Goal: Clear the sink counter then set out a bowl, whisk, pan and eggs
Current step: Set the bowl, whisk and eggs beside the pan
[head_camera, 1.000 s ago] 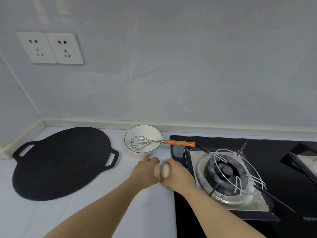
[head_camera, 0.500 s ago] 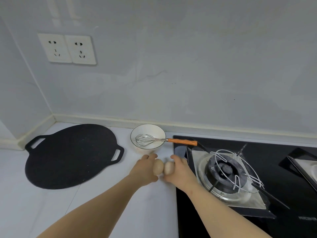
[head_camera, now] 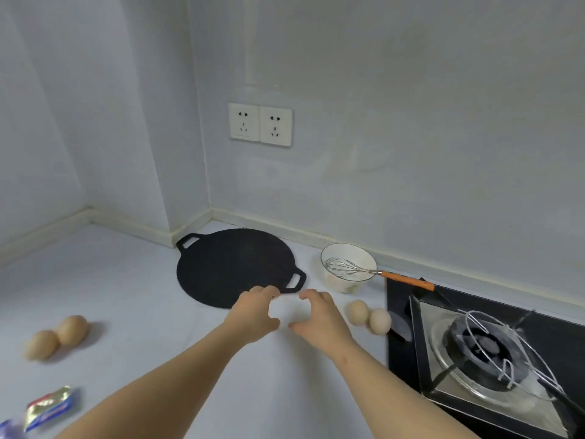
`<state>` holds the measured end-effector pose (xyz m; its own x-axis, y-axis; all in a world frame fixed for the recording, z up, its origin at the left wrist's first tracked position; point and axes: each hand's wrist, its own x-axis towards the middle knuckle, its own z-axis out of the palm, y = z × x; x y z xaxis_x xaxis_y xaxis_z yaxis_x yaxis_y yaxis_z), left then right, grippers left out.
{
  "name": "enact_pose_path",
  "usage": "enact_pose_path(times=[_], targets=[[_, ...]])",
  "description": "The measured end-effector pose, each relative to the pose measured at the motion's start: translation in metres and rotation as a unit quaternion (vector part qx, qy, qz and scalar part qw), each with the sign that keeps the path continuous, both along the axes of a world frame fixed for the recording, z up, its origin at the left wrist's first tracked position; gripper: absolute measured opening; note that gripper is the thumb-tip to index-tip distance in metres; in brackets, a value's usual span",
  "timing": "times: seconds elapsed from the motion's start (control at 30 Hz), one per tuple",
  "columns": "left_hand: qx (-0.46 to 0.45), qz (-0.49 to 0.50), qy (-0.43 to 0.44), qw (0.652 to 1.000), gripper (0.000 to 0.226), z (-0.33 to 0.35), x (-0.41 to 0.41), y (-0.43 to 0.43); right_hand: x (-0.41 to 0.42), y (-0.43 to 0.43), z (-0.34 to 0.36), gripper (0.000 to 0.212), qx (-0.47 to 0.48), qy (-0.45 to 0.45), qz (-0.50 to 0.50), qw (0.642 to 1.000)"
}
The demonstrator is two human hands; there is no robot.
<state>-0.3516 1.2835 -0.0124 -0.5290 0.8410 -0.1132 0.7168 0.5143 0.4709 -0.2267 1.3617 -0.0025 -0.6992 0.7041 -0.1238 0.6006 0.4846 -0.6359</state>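
Eggs (head_camera: 359,313) beside stove (head_camera: 403,359), whisk (head_camera: 406,280) in bowl (head_camera: 345,285)

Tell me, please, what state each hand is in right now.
Left hand: open, fingers loosely curved, holding nothing.
Right hand: open, fingers loosely curved, holding nothing.

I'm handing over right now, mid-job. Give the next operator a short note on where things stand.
Left hand, right hand: both empty, fingers loosely curled, over the counter before the pan.
Set out: pan; bowl right of it with the whisk inside; hob-side eggs touching.
Left, probably: fetch the far-left eggs; clear the packet at the near-left edge.
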Motion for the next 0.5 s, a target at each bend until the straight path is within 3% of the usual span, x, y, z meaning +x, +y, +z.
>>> enact_pose_path(times=[0.5], targets=[[0.013,0.288,0.032,0.957,0.038,-0.001,-0.1,-0.247,-0.153,-0.176,-0.005,0.051,-0.034,-0.022,0.281,0.959]])
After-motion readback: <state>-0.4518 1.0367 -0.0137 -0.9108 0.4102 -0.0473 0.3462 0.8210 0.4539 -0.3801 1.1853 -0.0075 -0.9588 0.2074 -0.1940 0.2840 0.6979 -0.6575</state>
